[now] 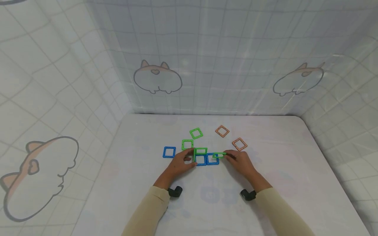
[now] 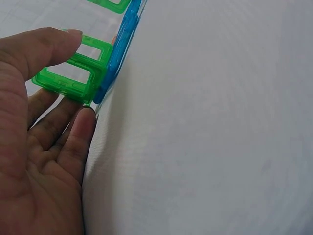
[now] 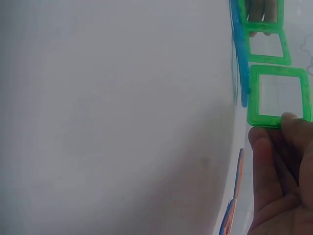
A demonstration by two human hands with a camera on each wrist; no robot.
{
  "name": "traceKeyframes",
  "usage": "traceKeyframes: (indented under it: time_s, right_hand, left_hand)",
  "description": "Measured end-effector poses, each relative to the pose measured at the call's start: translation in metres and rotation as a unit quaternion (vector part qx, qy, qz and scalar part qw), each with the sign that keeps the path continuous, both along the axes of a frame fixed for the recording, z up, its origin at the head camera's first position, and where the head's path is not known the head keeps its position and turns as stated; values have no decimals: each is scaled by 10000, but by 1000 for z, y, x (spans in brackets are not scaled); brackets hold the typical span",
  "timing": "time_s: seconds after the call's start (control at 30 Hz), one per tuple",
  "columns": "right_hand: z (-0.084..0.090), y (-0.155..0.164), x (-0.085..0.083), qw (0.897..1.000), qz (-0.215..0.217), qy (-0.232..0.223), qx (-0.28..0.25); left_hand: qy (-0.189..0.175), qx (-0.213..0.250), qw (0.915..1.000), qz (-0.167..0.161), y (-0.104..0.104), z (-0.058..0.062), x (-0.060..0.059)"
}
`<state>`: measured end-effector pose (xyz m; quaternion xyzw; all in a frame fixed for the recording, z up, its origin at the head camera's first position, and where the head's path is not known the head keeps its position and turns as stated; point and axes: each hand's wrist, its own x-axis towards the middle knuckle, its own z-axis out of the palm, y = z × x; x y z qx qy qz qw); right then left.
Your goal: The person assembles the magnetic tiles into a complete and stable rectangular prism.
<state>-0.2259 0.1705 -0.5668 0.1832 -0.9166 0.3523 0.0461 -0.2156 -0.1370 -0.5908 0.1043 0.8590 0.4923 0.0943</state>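
Two blue square frame tiles lie flat side by side, the left one (image 1: 201, 165) edge to edge with the right one (image 1: 213, 164). Along the left blue tile's far edge stands a green square tile (image 1: 201, 148), and another upright green tile (image 1: 194, 155) rises at its left edge. My left hand (image 1: 179, 163) holds that left green tile between thumb and fingers, seen close in the left wrist view. With thumb and fingertips, my right hand (image 1: 241, 161) pinches the near edge of a third green tile (image 3: 254, 93), which overlaps the right blue tile in the head view.
Behind my left hand lie two loose green tiles, one farther back (image 1: 197, 137) and one nearer (image 1: 183, 145). A loose blue tile (image 1: 169, 147) sits at the left. Two orange tiles (image 1: 228, 131) lie at the back right. A white patterned curtain (image 1: 206, 65) surrounds the table (image 1: 206, 209).
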Motion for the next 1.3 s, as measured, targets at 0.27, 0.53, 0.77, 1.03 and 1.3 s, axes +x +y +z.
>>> traceKeyframes:
  time_s: [0.27,0.53,0.77,1.03,1.3]
  right_hand:
    - [1,-3,-9,9992,-40,-351,-178]
    - [0,4,-6,9980,-106,-569,-239]
    - [-3,9,-3,9980,-92,-544,-299]
    - [-4,17,0,9952,-395,-820,-362]
    - [-3,17,-11,9981,-346,-413,-304]
  left_hand:
    - [-7,17,10000,-44,-1,0,-1]
    - [8,54,10000,-54,0,0,0]
    - [137,41,9999,-78,1,0,0]
    - [31,-61,10000,16,1,1,0]
    - [-33,-60,10000,48,1,0,0]
